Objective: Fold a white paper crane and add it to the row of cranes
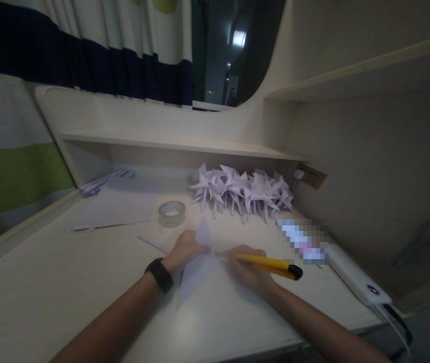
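Observation:
My left hand [188,249], with a black band at the wrist, pinches a folded piece of white paper [195,282] near its middle. One point of the paper stands up beyond the fingers; another hangs toward the front. My right hand [247,267] is closed around a long yellow-handled tool [263,261] with a black end. Its thin tip meets the paper's middle beside my left thumb; its exact kind is unclear. A thin white paper stick [152,244] lies on the desk, its near end hidden behind my left hand.
Several white paper pinwheels [237,189] are heaped at the back. A roll of clear tape [172,214] lies left of them, near white paper sheets [120,201]. At right are a blurred-out phone [301,242] and a white power strip [358,275] with cables. A shelf [177,141] overhangs the back.

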Available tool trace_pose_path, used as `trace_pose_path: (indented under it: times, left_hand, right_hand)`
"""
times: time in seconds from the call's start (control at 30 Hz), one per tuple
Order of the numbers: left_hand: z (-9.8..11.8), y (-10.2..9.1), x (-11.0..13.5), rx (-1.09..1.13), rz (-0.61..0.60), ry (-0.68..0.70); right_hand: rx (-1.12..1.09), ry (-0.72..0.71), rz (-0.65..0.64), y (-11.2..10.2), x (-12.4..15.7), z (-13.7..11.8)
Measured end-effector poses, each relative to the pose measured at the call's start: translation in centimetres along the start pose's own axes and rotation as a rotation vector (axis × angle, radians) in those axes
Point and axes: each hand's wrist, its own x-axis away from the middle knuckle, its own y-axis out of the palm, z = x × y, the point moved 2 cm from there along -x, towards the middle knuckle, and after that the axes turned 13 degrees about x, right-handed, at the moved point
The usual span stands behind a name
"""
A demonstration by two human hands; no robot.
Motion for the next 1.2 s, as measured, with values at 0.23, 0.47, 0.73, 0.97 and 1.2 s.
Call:
trace_pose_path:
  times: [0.23,0.47,0.73,0.97,1.2]
  left_hand:
    - [0.2,0.1,0.4,0.11,-0.002,-0.001]
    - [0.0,0.0,0.2,0.179,-0.016,-0.037]
    - [0.7,0.0,1.1,0.249,-0.083,-0.062]
    - [0.9,-1.4,2.1,0.289,-0.387,-0.018]
    - [0.7,-2.7,1.1,0.012,-0.346,0.141]
  right_hand:
    - [-0.022,0.001,-0.008,0.1,0.1,0.3]
    - [-0.01,0.008,0.014,0.2,0.1,0.2]
    - [-0.032,0.031,-0.028,0.2,0.2,0.4]
    - [-0.047,0.116,0.041,0.3,-0.1,0.2]
    - [-0.173,0.312,0.116,0.4,-0.1,1.1]
